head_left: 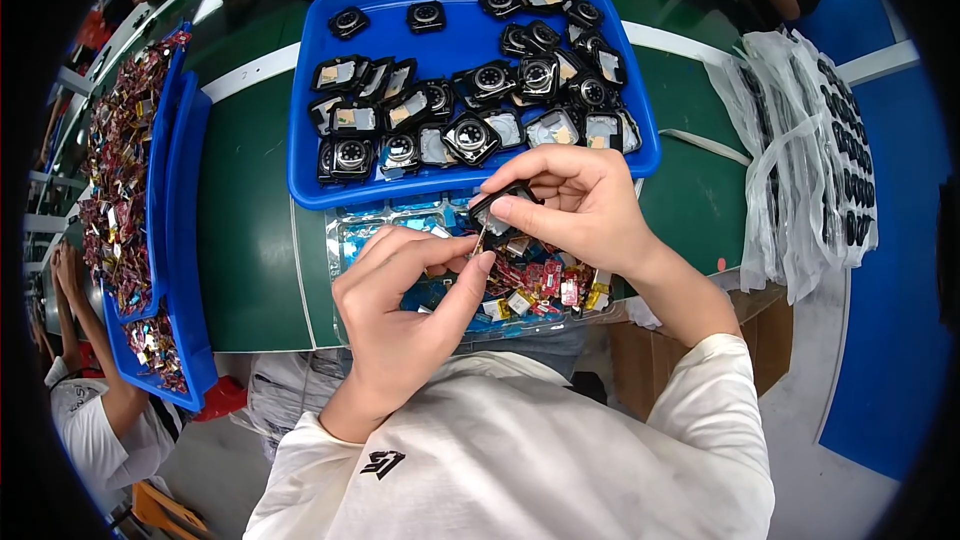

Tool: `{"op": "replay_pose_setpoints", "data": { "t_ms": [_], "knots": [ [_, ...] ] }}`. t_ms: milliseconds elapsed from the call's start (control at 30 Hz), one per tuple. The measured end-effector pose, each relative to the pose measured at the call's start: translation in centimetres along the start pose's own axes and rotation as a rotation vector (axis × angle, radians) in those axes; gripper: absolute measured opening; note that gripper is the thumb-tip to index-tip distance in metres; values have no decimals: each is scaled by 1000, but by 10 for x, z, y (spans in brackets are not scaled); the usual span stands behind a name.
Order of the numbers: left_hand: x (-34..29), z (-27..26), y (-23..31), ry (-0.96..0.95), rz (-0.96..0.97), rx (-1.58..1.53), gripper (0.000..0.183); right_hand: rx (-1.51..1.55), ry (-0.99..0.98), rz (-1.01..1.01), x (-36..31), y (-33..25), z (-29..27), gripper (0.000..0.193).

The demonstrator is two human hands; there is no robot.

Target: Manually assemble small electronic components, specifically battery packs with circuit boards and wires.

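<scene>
Over a clear plastic tray (pixel 336 240), both hands meet at one small part. Between the thumb and fingers of my right hand (pixel 590 208) is a black smartwatch case (pixel 492 208), tilted, with a greyish inner side partly showing. My left hand (pixel 405 285) pinches a small thin strip (pixel 482 237) at the lower edge of this case. Whether the strip is still joined to the case, I cannot tell. Under my hands, the tray holds loose red circuit boards (pixel 545 280) with yellow and silver bits, and a blue film.
Just beyond stands a blue bin (pixel 298 130) with several black watch cases (pixel 470 138). Stacked blue bins (pixel 185 240) of small red parts are at the left. Bagged trays of black pieces (pixel 800 150) hang over the right table edge. Other people work at the far left and far right.
</scene>
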State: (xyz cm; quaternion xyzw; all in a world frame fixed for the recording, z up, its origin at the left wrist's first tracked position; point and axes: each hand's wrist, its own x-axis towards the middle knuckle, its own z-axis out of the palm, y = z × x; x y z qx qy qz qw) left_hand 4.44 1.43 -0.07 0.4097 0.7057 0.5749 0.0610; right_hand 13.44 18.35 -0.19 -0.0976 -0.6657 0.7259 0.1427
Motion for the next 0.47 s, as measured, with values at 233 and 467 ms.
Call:
{"op": "replay_pose_setpoints", "data": {
  "t_ms": [233,467],
  "knots": [
    [-1,-1,-2,-166,-471,-672,11,-519,60,-426,-5,2,1,13],
    [-4,9,-14,-155,-495,-790,9,-309,45,-387,-6,6,-1,18]
  ]
}}
